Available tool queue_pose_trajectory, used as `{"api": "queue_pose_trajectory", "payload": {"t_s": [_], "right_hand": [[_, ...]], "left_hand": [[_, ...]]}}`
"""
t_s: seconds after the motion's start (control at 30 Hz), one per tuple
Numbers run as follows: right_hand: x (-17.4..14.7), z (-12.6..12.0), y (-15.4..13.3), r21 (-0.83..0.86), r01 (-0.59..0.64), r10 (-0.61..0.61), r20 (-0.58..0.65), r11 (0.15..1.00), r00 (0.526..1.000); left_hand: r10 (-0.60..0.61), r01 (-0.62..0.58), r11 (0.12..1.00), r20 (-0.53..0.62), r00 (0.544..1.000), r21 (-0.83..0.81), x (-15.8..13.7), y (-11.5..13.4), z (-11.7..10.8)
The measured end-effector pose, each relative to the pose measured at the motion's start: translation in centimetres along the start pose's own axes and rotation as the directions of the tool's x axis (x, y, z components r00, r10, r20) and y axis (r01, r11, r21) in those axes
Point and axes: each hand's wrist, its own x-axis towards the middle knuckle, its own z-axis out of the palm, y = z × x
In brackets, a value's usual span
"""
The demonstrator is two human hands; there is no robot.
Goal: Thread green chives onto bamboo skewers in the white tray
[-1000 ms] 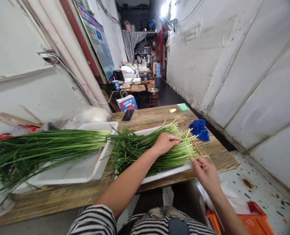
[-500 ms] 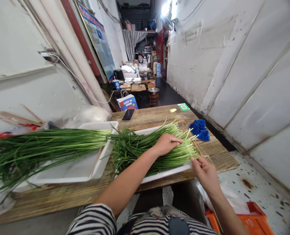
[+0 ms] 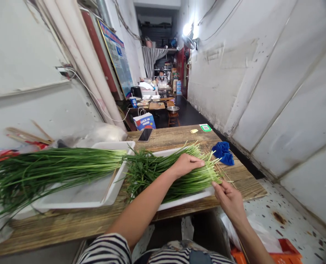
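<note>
A thick layer of garlic chives (image 3: 176,183) lies across a white tray (image 3: 179,203), pale stem ends to the right and dark leaves to the left. My left hand (image 3: 189,165) rests over the stems from above, its fingers pressed together on them near the cut ends. At the near right corner of the layer, my right hand (image 3: 227,194) is closed in a pinch beside the stem ends; what sits between thumb and finger is too small to make out. Thin wooden skewers (image 3: 220,169) lie just beyond the stem ends, partly covered by them.
Left of me, another white tray (image 3: 107,194) bears a long bunch of chives (image 3: 69,161). A phone (image 3: 145,135), a blue cloth (image 3: 223,153) and a green QR card (image 3: 205,127) lie on the wooden table (image 3: 168,137). An orange crate (image 3: 286,251) stands low at right; a person sits far back.
The camera view has tilted up slightly, so the table appears lower. Both hands stay at almost the same places on the chives.
</note>
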Motion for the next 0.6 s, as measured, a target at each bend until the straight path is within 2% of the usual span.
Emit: {"api": "queue_pose_trajectory", "payload": {"t_s": [0.2,0.3,0.43,0.53,0.6], "right_hand": [[-0.4,-0.2,0.4,-0.108,0.061,-0.062,-0.003,0.992,0.998],[-0.8,-0.2,0.2,-0.152,0.090,-0.092,-0.005,0.984,0.996],[-0.7,-0.1,-0.2,-0.154,0.098,-0.102,-0.014,0.983,0.995],[-0.2,0.0,-0.4,-0.137,0.084,-0.084,0.005,0.987,0.996],[0.2,0.0,-0.4,-0.125,0.063,-0.062,0.012,0.990,0.998]], "left_hand": [[-0.113,0.116,0.988,0.036,0.993,-0.099,0.0,-0.2,0.3],[-0.115,0.129,0.983,0.103,0.988,-0.132,-0.2,-0.1,0.3],[-0.133,0.156,0.973,0.137,0.982,-0.169,-0.6,-0.1,0.6],[-0.118,0.132,0.982,0.108,0.987,-0.136,-0.4,-0.2,0.6],[-0.063,0.064,0.996,0.015,0.998,-0.058,0.1,-0.4,0.1]]}}
